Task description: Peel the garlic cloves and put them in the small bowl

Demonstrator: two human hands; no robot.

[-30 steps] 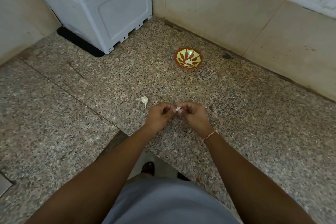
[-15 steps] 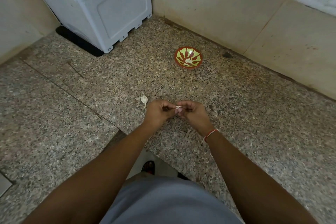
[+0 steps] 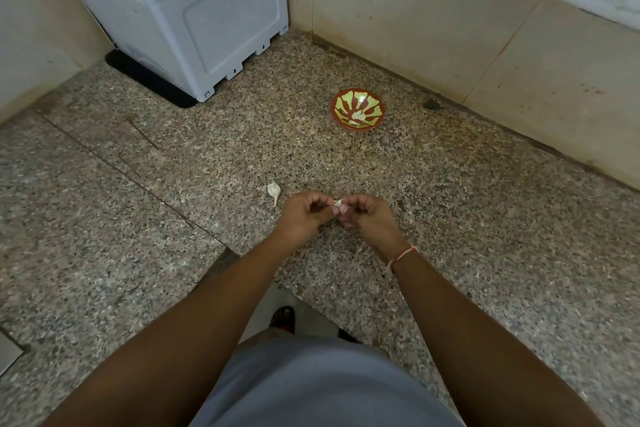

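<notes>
Garlic clove (image 3: 338,202) pinched between our left hand (image 3: 304,215) and right hand (image 3: 367,218) — half-peeled, we judge; peeled ones in the small bowl (image 3: 358,113) ahead, another clove (image 3: 273,190) left of the hands — untouched

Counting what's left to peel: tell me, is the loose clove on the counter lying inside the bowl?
No: the loose clove lies on the counter beside the left hand, well apart from the bowl.

A speckled grey-brown granite countertop (image 3: 138,218) meets beige tiled walls (image 3: 415,3), a white plastic appliance (image 3: 194,10) in its far-left corner.
</notes>
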